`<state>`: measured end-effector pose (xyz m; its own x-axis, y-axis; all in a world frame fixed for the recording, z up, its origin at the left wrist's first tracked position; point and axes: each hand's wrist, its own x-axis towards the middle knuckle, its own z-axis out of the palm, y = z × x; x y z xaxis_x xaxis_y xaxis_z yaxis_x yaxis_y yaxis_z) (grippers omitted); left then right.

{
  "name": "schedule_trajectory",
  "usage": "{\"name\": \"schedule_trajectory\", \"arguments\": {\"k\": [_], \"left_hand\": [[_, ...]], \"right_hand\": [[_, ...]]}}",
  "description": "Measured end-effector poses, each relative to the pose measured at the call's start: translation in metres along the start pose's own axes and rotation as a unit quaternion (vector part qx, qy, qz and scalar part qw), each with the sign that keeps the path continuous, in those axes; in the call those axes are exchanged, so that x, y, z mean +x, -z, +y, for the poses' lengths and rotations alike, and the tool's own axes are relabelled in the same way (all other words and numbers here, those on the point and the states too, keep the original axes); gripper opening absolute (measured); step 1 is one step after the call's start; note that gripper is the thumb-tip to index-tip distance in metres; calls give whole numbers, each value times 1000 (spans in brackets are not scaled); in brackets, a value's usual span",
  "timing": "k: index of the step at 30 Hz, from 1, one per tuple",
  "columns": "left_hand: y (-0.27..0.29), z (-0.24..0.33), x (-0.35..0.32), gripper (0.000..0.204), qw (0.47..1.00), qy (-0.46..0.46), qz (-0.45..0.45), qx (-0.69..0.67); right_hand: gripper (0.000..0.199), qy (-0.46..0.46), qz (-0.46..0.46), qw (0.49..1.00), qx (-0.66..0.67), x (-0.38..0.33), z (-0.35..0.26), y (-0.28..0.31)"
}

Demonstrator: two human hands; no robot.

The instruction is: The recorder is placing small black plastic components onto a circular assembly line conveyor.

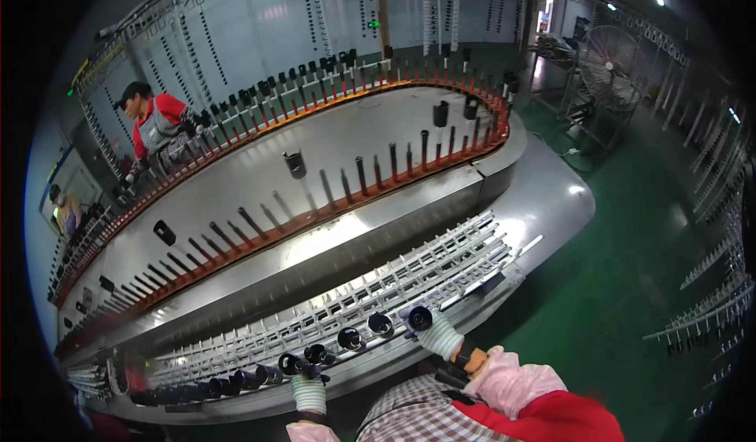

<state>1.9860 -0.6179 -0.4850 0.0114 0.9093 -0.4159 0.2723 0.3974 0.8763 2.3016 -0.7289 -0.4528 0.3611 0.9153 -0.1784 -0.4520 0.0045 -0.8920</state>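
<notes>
Room: workshop with a green floor (638, 229) and a pale panelled wall (260, 28). Through the head camera I have a long steel desk (555, 206) curving across the view. Behind its front ledge runs an oval conveyor track (315, 220) with a red-orange base, set with thin upright dark spindles (361, 176); many along the far side carry black caps.

On the near ledge I note a silvery metal rack (394, 284) of parallel bars with short prongs. Along its near edge sits a row of glossy black hollow cups (350, 338), open ends facing up toward my camera, continuing leftward as a darker, overlapping line.

Right hand (435, 335), in a glove with a pale ribbed cuff: fingers curled around a glossy black cylindrical cup (420, 318), at the right end of the row. The hold is narrow, and I see straight into the cup's mouth.

Left hand (310, 380), gloved alike: up against two neighbouring black cups further left, beneath the nearer one. Most fingers are hidden; I cannot tell whether they grip either cup.

Across the conveyor, a co-worker (161, 127) in red sleeves and a checked apron stands beside the track. Far right: a large round fan (609, 65) and hanging metal racks (720, 304).
</notes>
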Motion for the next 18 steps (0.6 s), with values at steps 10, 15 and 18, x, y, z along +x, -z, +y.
{"name": "schedule_trajectory", "arguments": {"k": [10,15,18], "left_hand": [[3,-14,16,18,994,-27,6,-110],[25,-59,43,13,992,-11,28,-122],[11,-82,35,19,976,-195,89,20]], "right_hand": [[18,45,-133,825,-547,4,-55,2],[29,14,-109,906,-409,76,-163,30],[33,192,75,889,-409,159,-207,69]]}}
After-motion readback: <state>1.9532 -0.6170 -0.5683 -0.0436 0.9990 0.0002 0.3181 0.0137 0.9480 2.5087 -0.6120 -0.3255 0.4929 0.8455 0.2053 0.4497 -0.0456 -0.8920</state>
